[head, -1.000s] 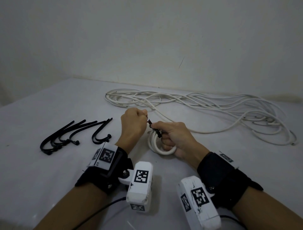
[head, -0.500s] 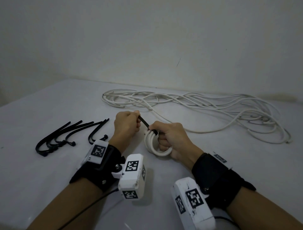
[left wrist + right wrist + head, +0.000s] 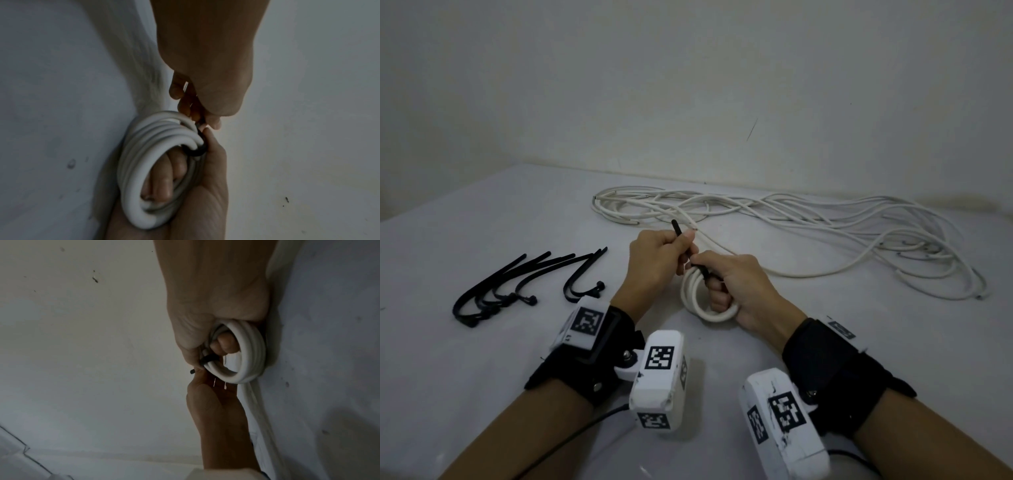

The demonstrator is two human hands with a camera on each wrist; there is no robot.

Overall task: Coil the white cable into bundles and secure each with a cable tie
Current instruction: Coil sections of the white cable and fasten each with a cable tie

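Cinching step: right hand (image 3: 736,277) grips the coiled bundle (image 3: 702,301), fingers curled through it, left hand (image 3: 657,260) pinches the cable tie (image 3: 681,240) tail; next needs a firm pull

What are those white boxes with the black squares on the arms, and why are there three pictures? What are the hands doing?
No robot here: these are a person's two hands. The white boxes strapped to the wrists are little cameras. One picture comes from a camera on the person's head, looking down at the table. The other two come from the wrist cameras, looking along each hand.

The right hand holds a small coil of white cable, fingers through its middle. A black cable tie goes round the coil, and the left hand pinches its tail. The rest of the cable lies loose at the back, and spare ties lie on the left.
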